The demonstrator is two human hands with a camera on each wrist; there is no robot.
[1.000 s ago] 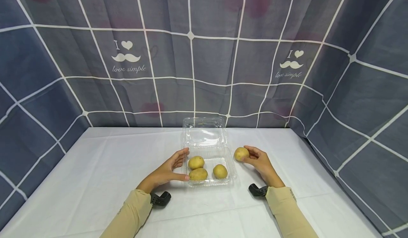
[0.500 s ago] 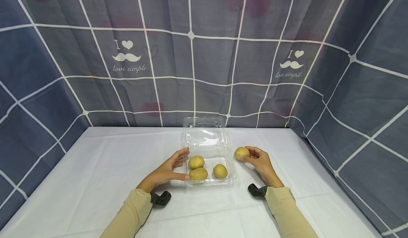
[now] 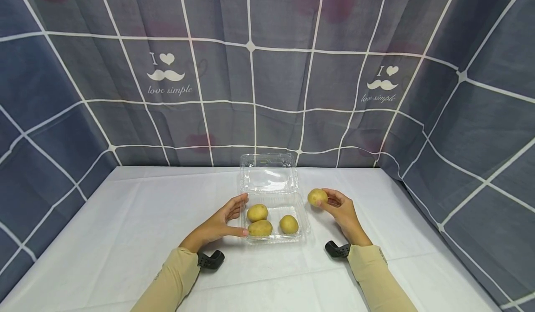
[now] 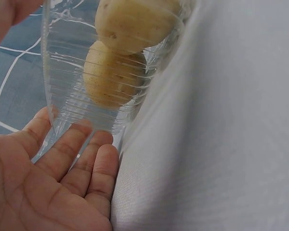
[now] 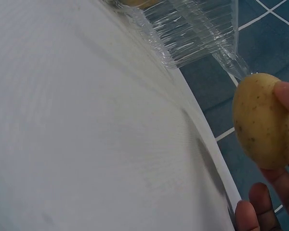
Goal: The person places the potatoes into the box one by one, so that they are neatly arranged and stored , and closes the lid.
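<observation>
A clear plastic clamshell container (image 3: 273,199) stands mid-table with its lid (image 3: 265,178) folded back. Two potatoes, a rear one (image 3: 257,213) and a front one (image 3: 260,228), lie at its left side, and a third potato (image 3: 288,224) lies at the right. My left hand (image 3: 221,220) spans the container's left side, thumb at the front corner; the left wrist view shows nearly straight fingers (image 4: 103,173) against the ribbed wall. Right of the container, my right hand (image 3: 342,211) pinches another potato (image 5: 265,120) between thumb and fingers, raised above the table.
A white cloth (image 3: 167,200) covers the table. Dark blue-grey curtains (image 3: 221,75) with white grid lines hang behind it and on both sides. Black wrist mounts (image 3: 211,260) sit at both cuffs.
My right hand has lifted its potato slightly upward. The left hand, the container and the potatoes inside it have stayed where they were.
</observation>
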